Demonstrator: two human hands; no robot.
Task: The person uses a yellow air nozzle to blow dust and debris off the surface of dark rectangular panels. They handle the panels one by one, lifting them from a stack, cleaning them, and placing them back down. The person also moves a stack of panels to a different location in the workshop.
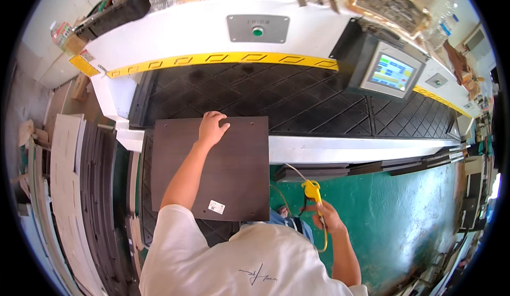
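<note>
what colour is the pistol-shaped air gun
The pistol-shaped air gun is yellow, with a thin grey nozzle; it shows best in the head view.

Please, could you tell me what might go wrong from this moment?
1. The left hand's grip is at the far edge of the brown panel, so the panel might turn if pushed near the opposite edge.
2. The yellow air gun is in the right hand's grip; its air could lift the white label if aimed there.
3. The yellow hose hangs close to the body and might snag.
</note>
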